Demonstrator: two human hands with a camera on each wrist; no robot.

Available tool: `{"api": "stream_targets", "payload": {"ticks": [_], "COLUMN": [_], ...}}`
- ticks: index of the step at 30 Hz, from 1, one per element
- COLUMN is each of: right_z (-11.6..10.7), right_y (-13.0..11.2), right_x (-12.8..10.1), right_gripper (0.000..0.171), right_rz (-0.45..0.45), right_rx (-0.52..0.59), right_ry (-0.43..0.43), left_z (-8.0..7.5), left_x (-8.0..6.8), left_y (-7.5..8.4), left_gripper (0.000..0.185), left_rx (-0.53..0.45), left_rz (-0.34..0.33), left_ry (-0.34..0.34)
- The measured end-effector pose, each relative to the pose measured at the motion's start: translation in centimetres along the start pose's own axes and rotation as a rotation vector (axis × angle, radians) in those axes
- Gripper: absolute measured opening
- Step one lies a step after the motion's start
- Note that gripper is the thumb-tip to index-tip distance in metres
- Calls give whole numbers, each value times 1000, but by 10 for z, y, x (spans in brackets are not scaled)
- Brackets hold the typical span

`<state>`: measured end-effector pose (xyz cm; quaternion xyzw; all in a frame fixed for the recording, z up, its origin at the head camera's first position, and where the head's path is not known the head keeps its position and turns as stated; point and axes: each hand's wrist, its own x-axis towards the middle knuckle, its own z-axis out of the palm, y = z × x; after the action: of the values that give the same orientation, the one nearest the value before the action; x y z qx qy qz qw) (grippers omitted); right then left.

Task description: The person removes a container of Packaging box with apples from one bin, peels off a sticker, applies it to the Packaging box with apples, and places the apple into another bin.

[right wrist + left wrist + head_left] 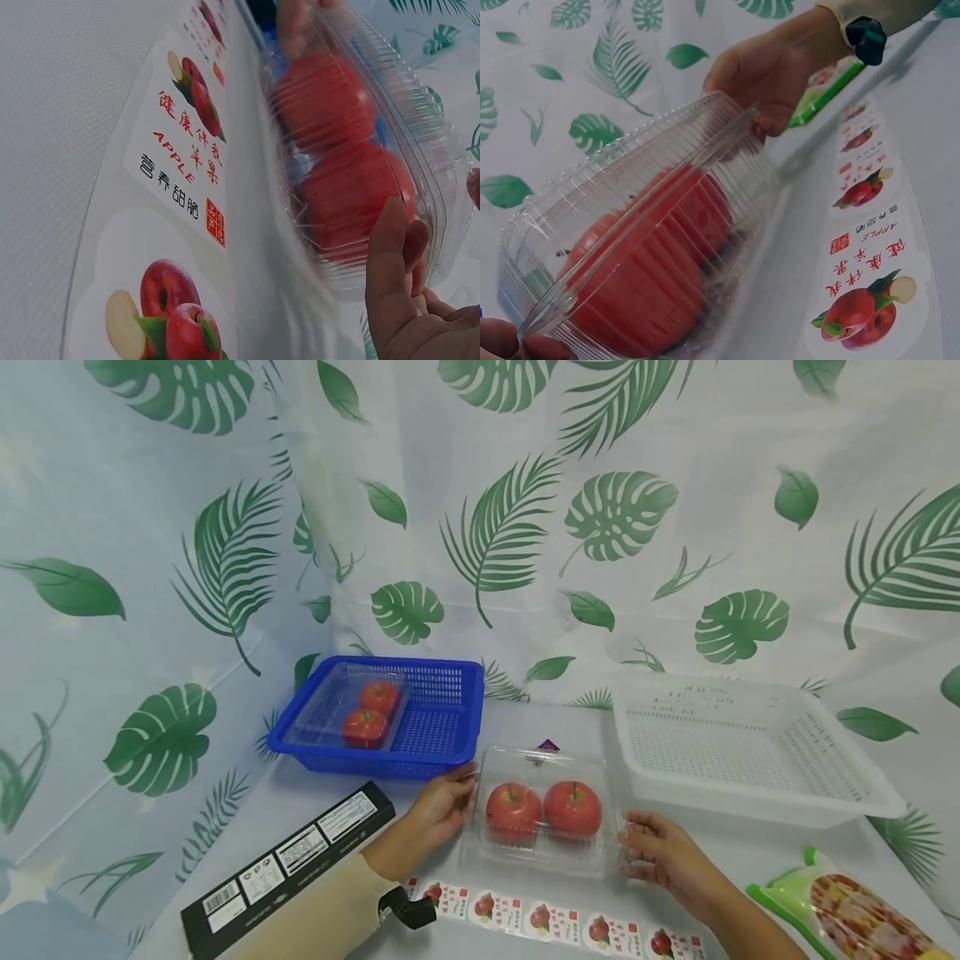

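A pale table is enclosed by a white curtain printed with green leaves. At the middle of the near edge a clear plastic clamshell box is set on the table, its lid closed over two red apples lying side by side; the walls are ribbed, glossy and fully see-through (the fruit shows as a red blur through them in both wrist views). The box is held at its two short ends: the left hand is laid against the left end with its fingers curled at the rim, and the right hand is pressed to the right end, fingers upright against the plastic. Just in front of the box a strip of apple labels is laid flat along the table edge. Behind and to the left a blue basket is seen, with a second clamshell of two apples inside it; a white basket is placed to the right. A black carton is lying by the left forearm, and a printed green-edged bag near the right corner.
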<state>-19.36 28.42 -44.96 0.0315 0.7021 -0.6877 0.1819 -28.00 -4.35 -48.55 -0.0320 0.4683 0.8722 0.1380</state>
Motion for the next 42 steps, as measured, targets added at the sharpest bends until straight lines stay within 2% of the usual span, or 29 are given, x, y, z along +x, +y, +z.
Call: {"api": "stream_targets", "payload": {"ticks": [9, 18, 22, 28, 30, 33, 37, 42], "right_z": [-2, -1, -4, -7, -8, -5, 9, 38], "right_y": [1, -3, -5, -8, -11, -17, -29, -36], "right_x": [3, 8, 8, 5, 1, -7, -17, -22], "right_gripper": [67, 69, 69, 69, 67, 64, 50, 31], "right_rz": [9, 19, 6, -56, -102, -210, -399, -580], "right_rx": [3, -23, -78, -298, -413, -649, -927, -1047], "right_ry": [-4, -14, -36, -14, 30, 133, 273, 299], "left_z": [1, -4, -7, -18, -22, -27, -36, -52], "left_x": [-1, -4, -7, -17, -23, -32, -44, -58], "left_y": [-3, -3, -2, 7, 12, 19, 28, 36], "left_gripper": [34, 36, 35, 38, 41, 45, 45, 37], "left_rx": [-73, -68, -42, 109, 170, 282, 513, 841], "left_rz": [-1, -29, -42, -50, -55, -58, -52, -22], "left_ry": [27, 54, 54, 39, 26, -28, -117, -247]}}
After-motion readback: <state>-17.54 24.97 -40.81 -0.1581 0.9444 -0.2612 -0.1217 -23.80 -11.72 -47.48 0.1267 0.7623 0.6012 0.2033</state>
